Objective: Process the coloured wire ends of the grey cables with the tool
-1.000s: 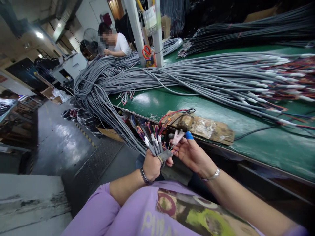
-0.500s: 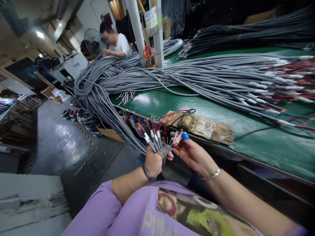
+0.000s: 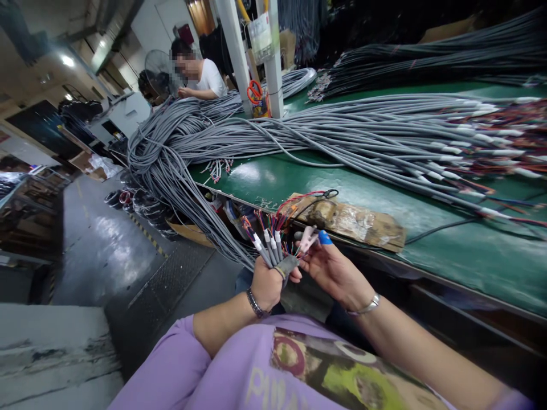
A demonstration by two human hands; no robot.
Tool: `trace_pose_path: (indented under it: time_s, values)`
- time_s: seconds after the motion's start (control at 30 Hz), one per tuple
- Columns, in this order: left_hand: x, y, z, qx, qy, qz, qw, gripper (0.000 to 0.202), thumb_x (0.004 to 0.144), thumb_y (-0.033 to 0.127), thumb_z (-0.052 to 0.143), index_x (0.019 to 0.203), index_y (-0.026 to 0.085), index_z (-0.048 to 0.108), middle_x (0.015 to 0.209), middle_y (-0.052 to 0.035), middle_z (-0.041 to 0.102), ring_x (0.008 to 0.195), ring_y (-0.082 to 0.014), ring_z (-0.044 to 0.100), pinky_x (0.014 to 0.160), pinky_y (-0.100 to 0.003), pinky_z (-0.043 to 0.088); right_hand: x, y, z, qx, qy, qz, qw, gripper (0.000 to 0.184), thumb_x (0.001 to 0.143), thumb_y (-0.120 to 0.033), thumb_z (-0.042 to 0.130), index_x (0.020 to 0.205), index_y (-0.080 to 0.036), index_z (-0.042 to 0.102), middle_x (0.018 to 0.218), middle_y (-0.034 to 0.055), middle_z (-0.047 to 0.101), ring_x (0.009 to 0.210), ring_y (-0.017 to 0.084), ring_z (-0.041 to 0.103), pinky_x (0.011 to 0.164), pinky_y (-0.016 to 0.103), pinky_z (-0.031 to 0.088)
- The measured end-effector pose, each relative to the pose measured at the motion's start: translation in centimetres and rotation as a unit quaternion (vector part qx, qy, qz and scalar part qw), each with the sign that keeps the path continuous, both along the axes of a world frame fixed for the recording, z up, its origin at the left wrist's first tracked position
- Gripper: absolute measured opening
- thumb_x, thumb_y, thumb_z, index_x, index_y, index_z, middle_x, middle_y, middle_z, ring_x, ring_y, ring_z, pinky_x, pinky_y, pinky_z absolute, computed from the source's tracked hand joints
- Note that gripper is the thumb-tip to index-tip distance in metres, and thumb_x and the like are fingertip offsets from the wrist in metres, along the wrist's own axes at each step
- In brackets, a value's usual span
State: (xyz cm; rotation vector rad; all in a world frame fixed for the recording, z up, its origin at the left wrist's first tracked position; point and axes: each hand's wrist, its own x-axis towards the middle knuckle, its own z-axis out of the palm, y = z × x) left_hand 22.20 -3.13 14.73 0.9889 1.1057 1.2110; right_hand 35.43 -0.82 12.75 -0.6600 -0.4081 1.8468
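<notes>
My left hand (image 3: pixel 267 283) is closed around several grey cables (image 3: pixel 267 257), with a grey wrap (image 3: pixel 287 265) over its thumb. White sleeves and fanned-out coloured wires (image 3: pixel 267 220) top these cables, above the fist. Close to the left thumb, my right hand (image 3: pixel 335 274) pinches a pale pink clip-like tool (image 3: pixel 307 240) beside some thin loose wires. Blue tape (image 3: pixel 325 237) covers one of its fingertips. Whether the tool's jaws touch a wire is too small to tell.
A green-topped bench (image 3: pixel 453 239) carries a long bundle of grey cables (image 3: pixel 256 136) that droops over its left edge. A taped cardboard piece (image 3: pixel 359 222) lies near the front edge. Orange-handled scissors (image 3: pixel 254 91) hang by a post. Across the bench sits a person (image 3: pixel 209 80).
The pink tool has turned a little more upright in my right hand. The cable ends in my left hand have shifted slightly to the right.
</notes>
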Motion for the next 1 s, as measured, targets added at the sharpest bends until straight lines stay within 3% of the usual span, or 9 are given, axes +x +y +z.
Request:
trace_pose_path:
  time_s: [0.1, 0.23, 0.4, 0.53, 1.0]
  values:
    - [-0.6, -0.4, -0.1, 0.003, 0.005, -0.007, 1.000, 0.035, 0.070, 0.042, 0.072, 0.055, 0.012, 0.063, 0.049, -0.0026, 0.060, 0.044, -0.0095, 0.053, 0.045, -0.021, 0.043, 0.6, -0.2, -0.4, -0.022, -0.003, 0.038, 0.999, 0.039, 0.073, -0.061, 0.068, 0.081, -0.023, 0.068, 0.086, 0.0029, 0.069, 0.074, 0.016, 0.061, 0.069, 0.028, 0.052]
    - [-1.5, -0.9, -0.5, -0.004, 0.020, -0.018, 1.000, 0.036, 0.073, 0.041, 0.071, 0.054, 0.012, 0.063, 0.050, -0.0025, 0.060, 0.044, -0.0095, 0.053, 0.045, -0.021, 0.042, 1.2, -0.9, -0.3, 0.010, -0.090, 0.106, 0.990, 0.041, 0.066, -0.056, 0.076, 0.084, -0.020, 0.069, 0.087, 0.0053, 0.068, 0.074, 0.017, 0.061, 0.066, 0.028, 0.050]
    - [-2.2, -1.1, -1.0, -0.007, 0.041, -0.058, 0.997, 0.032, 0.074, 0.038, 0.071, 0.055, 0.012, 0.064, 0.050, -0.0025, 0.060, 0.044, -0.0095, 0.053, 0.048, -0.021, 0.042, 1.0, -1.6, 1.6, 0.125, -0.255, 0.148, 0.947, 0.035, 0.070, -0.048, 0.077, 0.082, -0.017, 0.065, 0.075, 0.0040, 0.067, 0.069, 0.016, 0.058, 0.062, 0.027, 0.044]
    - [-2.4, -1.2, -1.0, -0.005, 0.056, -0.099, 0.993, 0.031, 0.073, 0.037, 0.070, 0.055, 0.012, 0.065, 0.050, -0.0029, 0.060, 0.046, -0.0105, 0.053, 0.049, -0.022, 0.043, 0.7, -1.6, 2.9, 0.192, -0.282, 0.181, 0.922, 0.035, 0.072, -0.051, 0.073, 0.069, -0.018, 0.064, 0.064, 0.0034, 0.066, 0.061, 0.017, 0.057, 0.061, 0.029, 0.043]
    - [-2.7, -1.1, -1.8, -0.019, 0.047, -0.134, 0.990, 0.031, 0.075, 0.036, 0.070, 0.057, 0.012, 0.064, 0.051, -0.0024, 0.060, 0.045, -0.0101, 0.054, 0.049, -0.022, 0.046, 0.9, -1.8, 2.1, 0.179, -0.332, 0.194, 0.905, 0.040, 0.075, -0.057, 0.066, 0.069, -0.019, 0.057, 0.062, 0.0015, 0.066, 0.056, 0.013, 0.052, 0.056, 0.026, 0.037]
